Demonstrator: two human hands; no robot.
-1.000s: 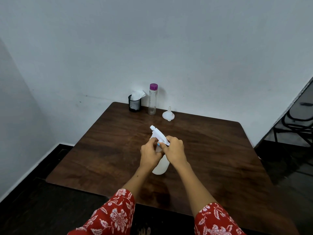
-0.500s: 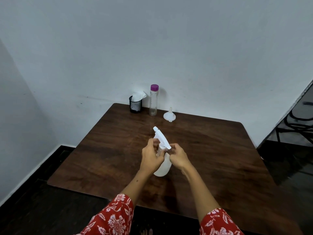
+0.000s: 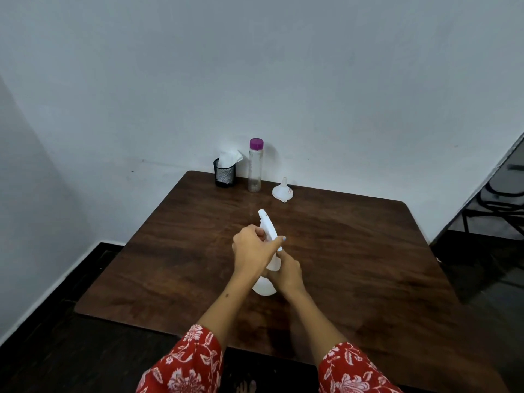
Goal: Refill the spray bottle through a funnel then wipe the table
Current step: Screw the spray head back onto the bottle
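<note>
Left hand (image 3: 252,251) grip clenched on spray bottle (image 3: 265,286) head; right hand (image 3: 287,275) grip grasping bottle neck. Funnel (image 3: 282,190) well apart, at tabletop (image 3: 354,251) back.

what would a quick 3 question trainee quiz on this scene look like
1. True or false: the funnel is already seated in the spray bottle.
2. Which item stands between the black mesh cup and the funnel?
A. a clear bottle with a purple cap
B. a green mug
C. a roll of tape
3. Fill in: the left hand grips the bottle's white ____ head, while the right hand holds the body just below it.

Key
1. False; it lies on the table near the wall.
2. A, the purple-capped bottle.
3. Trigger, the sprayer head.
</note>
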